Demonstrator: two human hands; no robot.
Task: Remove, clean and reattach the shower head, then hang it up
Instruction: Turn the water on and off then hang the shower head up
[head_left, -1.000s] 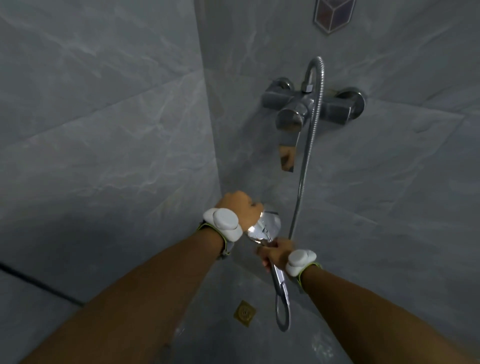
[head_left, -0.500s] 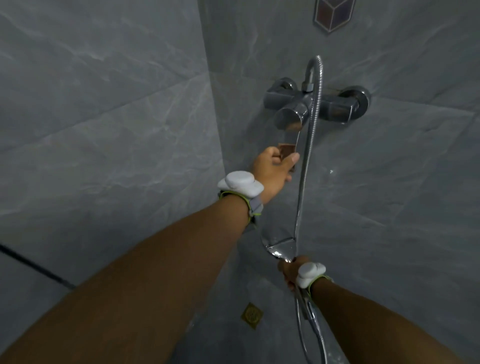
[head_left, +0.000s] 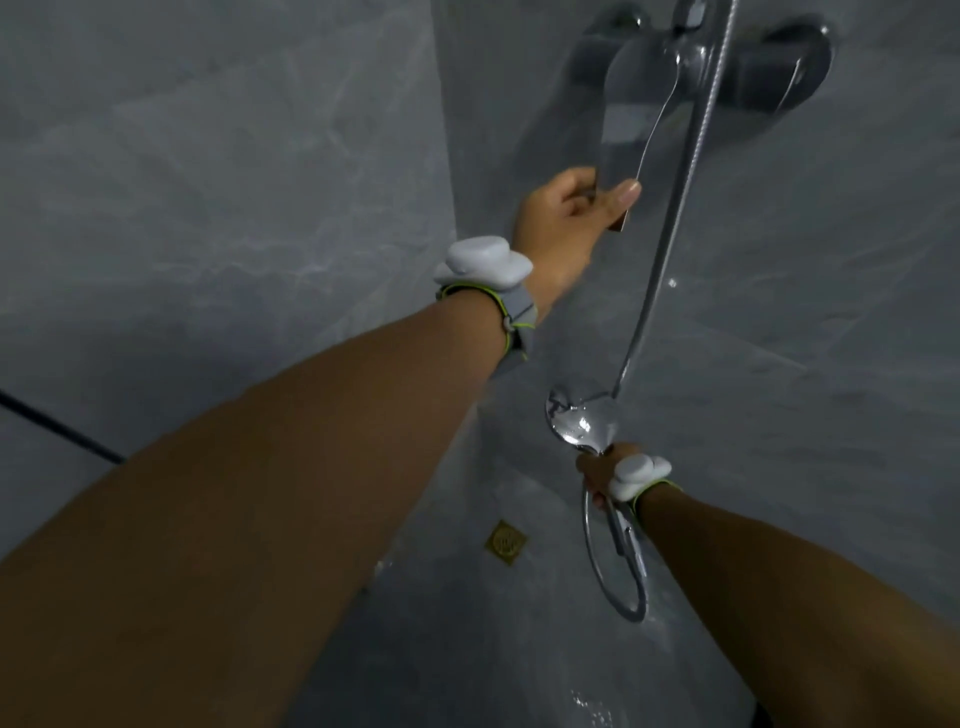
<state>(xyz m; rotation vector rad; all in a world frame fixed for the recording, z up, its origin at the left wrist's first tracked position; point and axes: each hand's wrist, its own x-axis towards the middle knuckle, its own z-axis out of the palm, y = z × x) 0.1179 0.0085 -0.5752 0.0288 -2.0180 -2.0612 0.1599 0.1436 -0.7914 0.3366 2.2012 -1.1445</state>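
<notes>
The chrome shower head (head_left: 579, 422) points away from me, low in the corner of the shower. My right hand (head_left: 598, 475) grips its handle just below the head. The metal hose (head_left: 670, 223) runs from the mixer tap (head_left: 701, 67) down to a loop (head_left: 618, 566) below my right hand. My left hand (head_left: 569, 218) is raised to the tap's long chrome lever (head_left: 631, 156) and holds its lower end between thumb and curled fingers.
Grey marbled tile walls meet in a corner just left of the tap. A small brass floor drain (head_left: 505, 541) sits on the wet grey floor below. Both wrists carry white wrist devices.
My left hand let go of the shower head and rose to grip the tap lever. My right hand lowered the shower head by its handle. The view moved closer to the tap.
</notes>
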